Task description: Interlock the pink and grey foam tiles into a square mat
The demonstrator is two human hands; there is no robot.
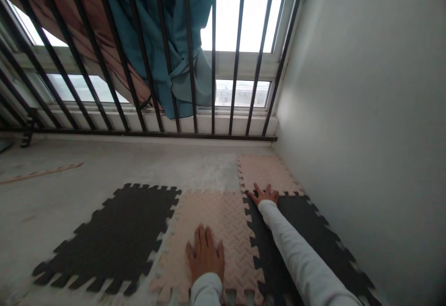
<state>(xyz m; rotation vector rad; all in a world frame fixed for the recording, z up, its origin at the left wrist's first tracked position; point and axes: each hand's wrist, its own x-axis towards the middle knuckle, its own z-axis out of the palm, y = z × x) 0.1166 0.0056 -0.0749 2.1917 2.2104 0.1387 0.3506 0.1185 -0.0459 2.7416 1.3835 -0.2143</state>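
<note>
My left hand (206, 256) lies flat with fingers stretched on a beige foam puzzle mat (230, 217) with a chevron texture. My right hand (264, 195) is spread over the seam between a black foam puzzle mat (296, 217) and a smaller-looking beige foam mat (266, 171) beyond it, by the wall. The near beige mat borders the black mat along its right edge. To the left, another black foam mat (118, 227) rests on the floor, a narrow gap showing between it and the near beige mat. Neither hand holds anything.
A white wall (365, 110) rises at the right. Black metal railing (212, 64) runs along the window side, with teal cloth (156, 41) and pinkish-brown cloth (104, 31) hanging behind its bars. An orange-brown strip (45, 172) lies on the grey floor (146, 159) at the left.
</note>
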